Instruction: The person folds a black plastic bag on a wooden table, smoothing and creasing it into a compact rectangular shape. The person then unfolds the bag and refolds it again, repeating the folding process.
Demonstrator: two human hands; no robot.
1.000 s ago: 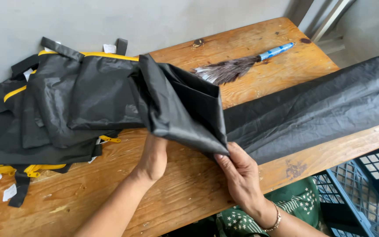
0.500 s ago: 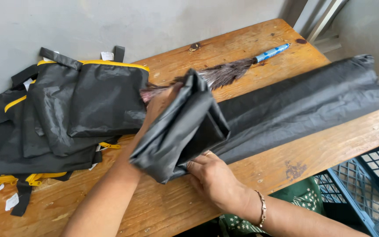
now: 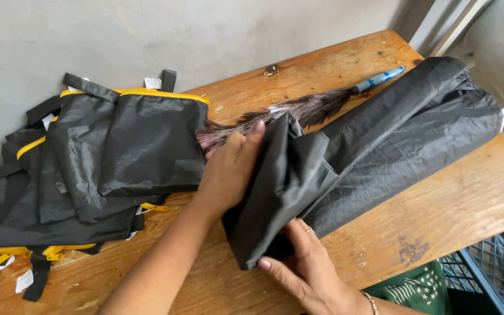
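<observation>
I'm at a worn wooden table [image 3: 456, 192] pushed against a plain grey wall [image 3: 147, 35]. Daylight falls evenly. A blue plastic crate [image 3: 491, 268] sits below, right.

A small sewing or bag-making workshop, by the look of it; a worn wooden workbench [image 3: 450, 192] pushed against a bare grey plaster wall [image 3: 205, 35]; a stack of finished black pouches with yellow zips [image 3: 100, 157] piled on one end; a long roll of black fabric [image 3: 403, 134] lying across the other; a feather duster [image 3: 316, 105] close by; a blue plastic crate [image 3: 491, 262] below.
</observation>
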